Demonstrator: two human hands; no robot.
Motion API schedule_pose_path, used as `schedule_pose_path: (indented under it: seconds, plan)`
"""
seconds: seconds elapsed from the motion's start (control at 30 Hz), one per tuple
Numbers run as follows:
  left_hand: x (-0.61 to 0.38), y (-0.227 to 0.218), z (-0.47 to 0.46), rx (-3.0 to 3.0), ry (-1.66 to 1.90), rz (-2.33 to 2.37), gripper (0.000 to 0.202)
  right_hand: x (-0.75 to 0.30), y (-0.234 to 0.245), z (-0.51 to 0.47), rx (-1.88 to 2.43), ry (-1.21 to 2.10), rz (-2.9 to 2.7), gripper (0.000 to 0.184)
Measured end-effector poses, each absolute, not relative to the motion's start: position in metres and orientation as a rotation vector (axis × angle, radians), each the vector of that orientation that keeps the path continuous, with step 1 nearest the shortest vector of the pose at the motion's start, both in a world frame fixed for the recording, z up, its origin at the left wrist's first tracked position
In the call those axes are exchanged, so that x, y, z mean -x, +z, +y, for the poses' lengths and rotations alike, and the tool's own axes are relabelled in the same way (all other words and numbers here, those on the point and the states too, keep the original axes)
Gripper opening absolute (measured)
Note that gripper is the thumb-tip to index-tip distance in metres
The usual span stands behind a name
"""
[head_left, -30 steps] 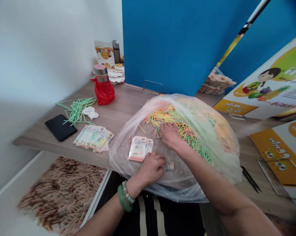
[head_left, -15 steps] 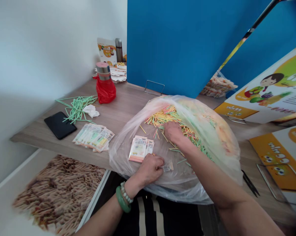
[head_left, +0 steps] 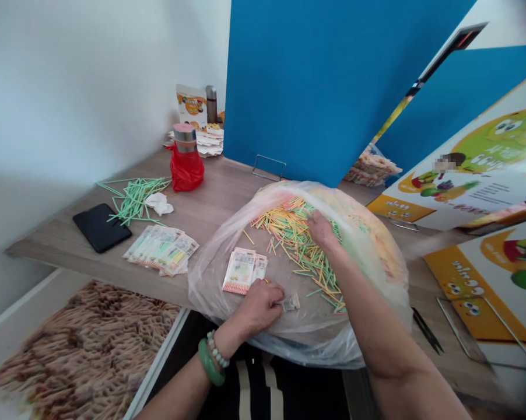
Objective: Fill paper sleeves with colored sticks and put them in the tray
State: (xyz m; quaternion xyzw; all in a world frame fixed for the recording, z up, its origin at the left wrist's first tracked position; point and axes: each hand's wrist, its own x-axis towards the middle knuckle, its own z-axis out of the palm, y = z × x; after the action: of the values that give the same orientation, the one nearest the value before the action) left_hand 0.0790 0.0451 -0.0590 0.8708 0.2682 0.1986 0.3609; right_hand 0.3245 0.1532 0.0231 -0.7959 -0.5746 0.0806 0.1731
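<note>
A big clear plastic bag (head_left: 228,245) lies open on the wooden desk, holding a heap of thin yellow, green and orange sticks (head_left: 291,230). My right hand (head_left: 322,230) rests on the sticks with its fingers curled into the pile. My left hand (head_left: 260,303), with bead and jade bracelets on the wrist, is closed on a small clear packet (head_left: 291,303) at the bag's near edge. A small stack of printed packets (head_left: 244,270) lies on the bag just left of that hand.
A fan of printed packets (head_left: 160,249), a black phone (head_left: 99,227), loose green sticks (head_left: 134,195), a crumpled tissue and a red-bagged flask (head_left: 185,160) sit left. Blue partition (head_left: 324,81) behind; printed boards (head_left: 473,175), scissors (head_left: 427,329) right. Shaggy rug (head_left: 79,344) below.
My right hand has slid back and to the right, deeper over the stick heap, dragging some sticks toward the near side. The left hand stays shut on the small packet.
</note>
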Motion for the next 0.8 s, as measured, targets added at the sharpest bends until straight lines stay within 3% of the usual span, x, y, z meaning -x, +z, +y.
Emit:
schedule_pose_path:
  seconds: [0.23, 0.57, 0.8]
  plan:
    - [-0.080, -0.062, 0.045, -2.255, 0.540, 0.690, 0.015, -0.339, 0.029, 0.116, 2.364, 0.237, -1.808, 0.028]
    - [-0.080, -0.057, 0.045, -2.261, 0.505, 0.690, 0.014, -0.294, 0.019, 0.076, 2.291, 0.208, -2.511, 0.031]
    - [-0.079, -0.060, 0.045, -2.246, 0.534, 0.680, 0.014, -0.299, 0.017, 0.091, 2.372, 0.073, -2.259, 0.020]
